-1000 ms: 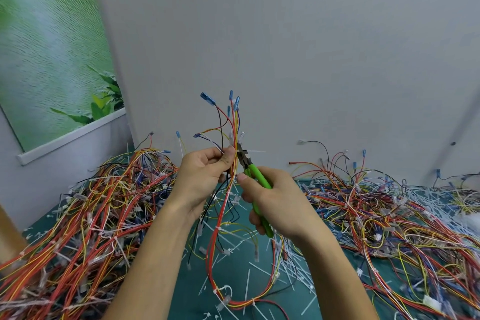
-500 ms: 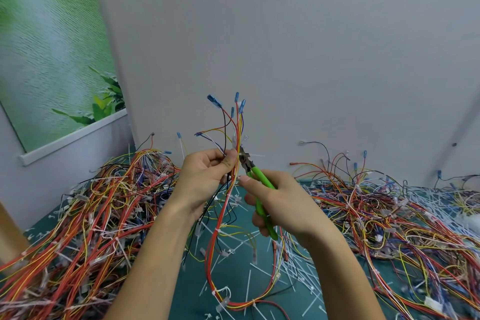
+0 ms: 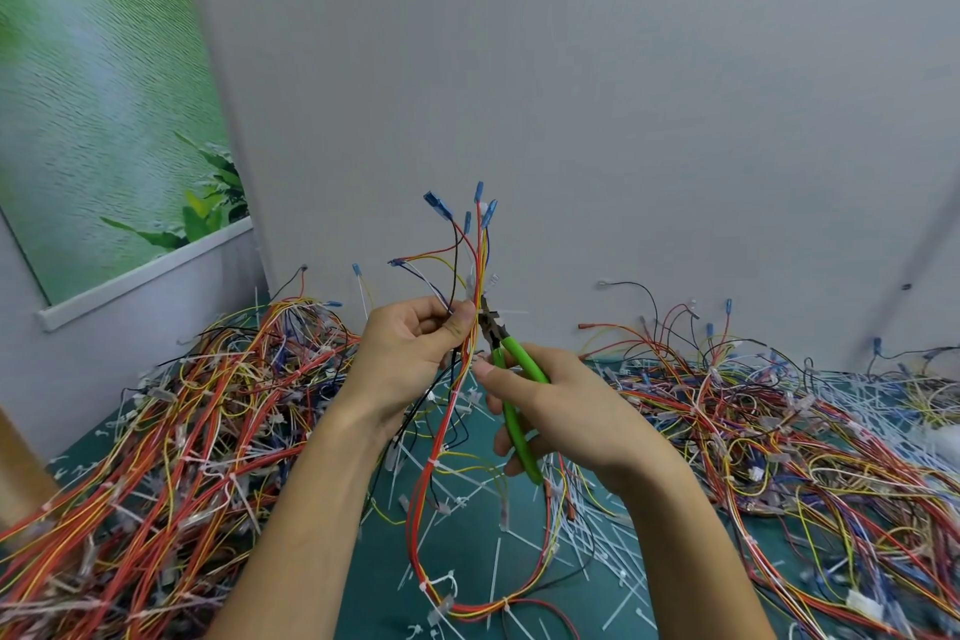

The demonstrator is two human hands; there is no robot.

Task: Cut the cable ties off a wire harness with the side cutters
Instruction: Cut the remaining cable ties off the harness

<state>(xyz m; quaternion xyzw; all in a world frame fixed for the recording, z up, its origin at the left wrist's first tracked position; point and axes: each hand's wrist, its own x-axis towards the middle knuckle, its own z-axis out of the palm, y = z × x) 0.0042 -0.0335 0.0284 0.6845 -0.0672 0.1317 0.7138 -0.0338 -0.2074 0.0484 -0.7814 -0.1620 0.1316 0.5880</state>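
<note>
From where I stand, the right hand [image 3: 566, 411] is clenched round the green handles of the side cutters [image 3: 503, 353]. The left hand [image 3: 410, 359] grips the wire harness [image 3: 423, 478] upright, thumb pressed on the bundle just below the cutter nose. That nose sits at a white cable tie [image 3: 470, 285] hard against the red and yellow wires, and I cannot tell whether the blades catch the tie alone. If they bite too deep, I reckon they nick insulation or sever a wire, and the thumb looks close enough to get pinched. The harness's lower loop hangs down to the green table [image 3: 374, 561] with more ties on it uncut, so plenty is left to do. White tie offcuts [image 3: 613, 551] litter the table. The left heap of harnesses [image 3: 182, 431] and the right heap of harnesses [image 3: 753, 421] crowd in on either side and could snag the dangling loop. Beyond them stand a grey wall [image 3: 571, 94] and a leafy green poster [image 3: 104, 94].
</note>
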